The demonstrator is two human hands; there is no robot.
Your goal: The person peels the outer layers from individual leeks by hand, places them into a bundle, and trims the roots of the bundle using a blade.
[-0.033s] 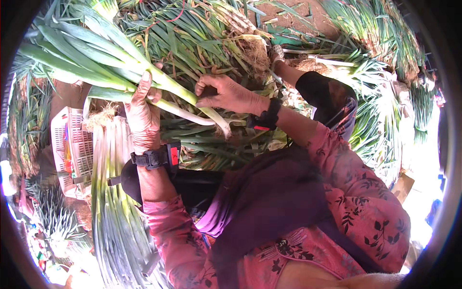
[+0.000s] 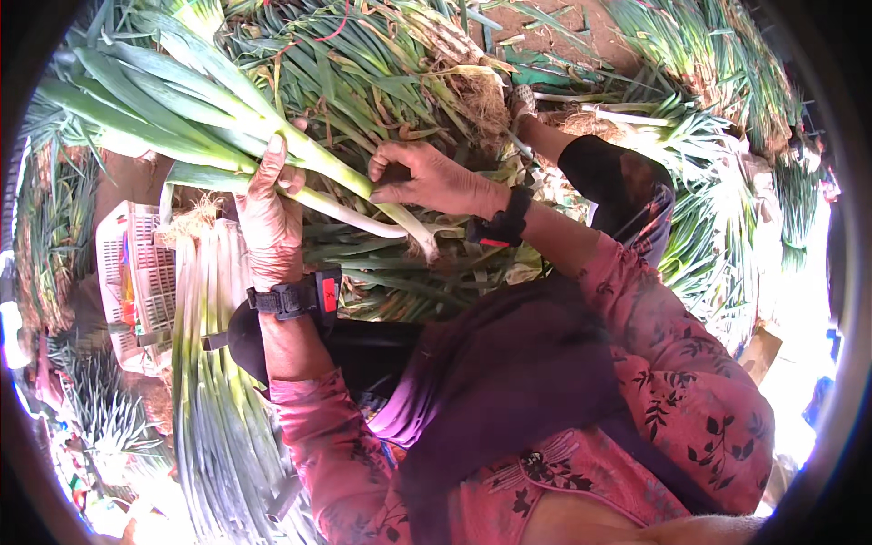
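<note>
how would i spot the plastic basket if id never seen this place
Start at the person's left hand, which grips leafy stalks. Below and left of it, beside the pale root ends of a long bundle, is the basket. Its pinkish-white, slotted plastic sets it apart from the leafy greens.

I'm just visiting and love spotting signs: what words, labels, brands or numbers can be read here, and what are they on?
No words, brands or numbers are legible.
Left wristband: dark mark on its red patch, too small to read.
Right wristband: red strip, too small to read anything.
</note>
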